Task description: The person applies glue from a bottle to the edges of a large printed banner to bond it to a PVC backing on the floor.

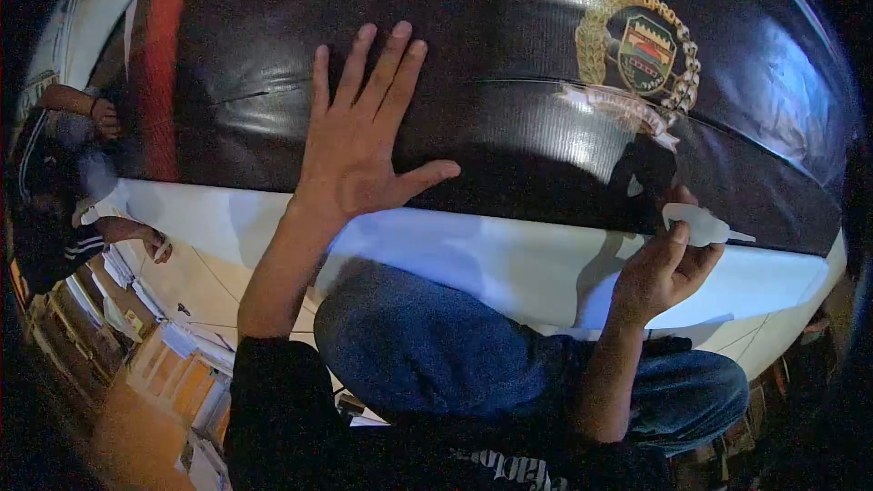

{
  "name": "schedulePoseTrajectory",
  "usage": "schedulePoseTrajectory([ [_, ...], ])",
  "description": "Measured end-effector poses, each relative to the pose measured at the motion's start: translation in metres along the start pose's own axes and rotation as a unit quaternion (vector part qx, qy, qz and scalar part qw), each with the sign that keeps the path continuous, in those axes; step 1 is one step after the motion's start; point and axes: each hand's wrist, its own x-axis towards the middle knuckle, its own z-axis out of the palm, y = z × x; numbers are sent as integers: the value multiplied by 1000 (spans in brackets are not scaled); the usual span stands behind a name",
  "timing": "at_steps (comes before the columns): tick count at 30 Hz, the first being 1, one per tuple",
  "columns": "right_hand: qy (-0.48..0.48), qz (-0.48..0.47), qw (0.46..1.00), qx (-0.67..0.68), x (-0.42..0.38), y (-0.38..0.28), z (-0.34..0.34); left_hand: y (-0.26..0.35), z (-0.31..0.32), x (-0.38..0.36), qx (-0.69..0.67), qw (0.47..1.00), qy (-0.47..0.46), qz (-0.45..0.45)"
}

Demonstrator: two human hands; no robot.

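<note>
A dark, glossy printed banner (245, 27) spreads before me, with a crest (647, 53) printed near its right end. My left hand (355, 141) lies flat on it, fingers stretched and thumb out to the side. In my right hand (662, 273) is a small whitish squeeze bottle (698, 224) with a thin nozzle pointing right, held close to the banner's near edge. What fills the bottle cannot be made out. Along that edge a white strip of sheet (491, 255) shows, and it passes between my two arms.
At the left another person (55, 164) sits by the banner, with one hand (107, 118) at its edge and the other (156, 244) holding something small and pale. Papers and wooden pieces (173, 364) lie on the lower left floor. My bent knees (427, 336) are close to the sheet.
</note>
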Motion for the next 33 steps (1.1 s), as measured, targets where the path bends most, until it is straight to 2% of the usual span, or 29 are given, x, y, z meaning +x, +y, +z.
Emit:
schedulePoseTrajectory([
  [2, 5, 3, 1000, 0, 1, -1, 1, 7, 4, 1, 0, 1000, 27, -5],
  [7, 8, -6, 1000, -19, 2, 2, 1, 18, 1, 4, 0, 1000, -2, -2],
  [12, 7, -14, 999, -33, 2, 3, 1, 20, 0, 9, -45, 999, 13, 0],
  [19, 38, 13, 999, 0, 0, 0, 4, 24, -3, 17, -35, 998, 8, 54],
  [22, 14, 4, 999, -38, 2, 0, 0, 24, -5, 19, -37, 998, 2, 60],
  [24, 4, 3, 1000, 9, 3, 1, 1, 24, -5, 19, -37, 997, -1, 61],
  [28, 25, 23, 999, -27, 1, -1, 1, 24, -5, 20, -31, 997, -1, 64],
  [33, 4, 11, 1000, 14, 3, -2, 3, 27, -5, 24, -71, 996, 16, 60],
])
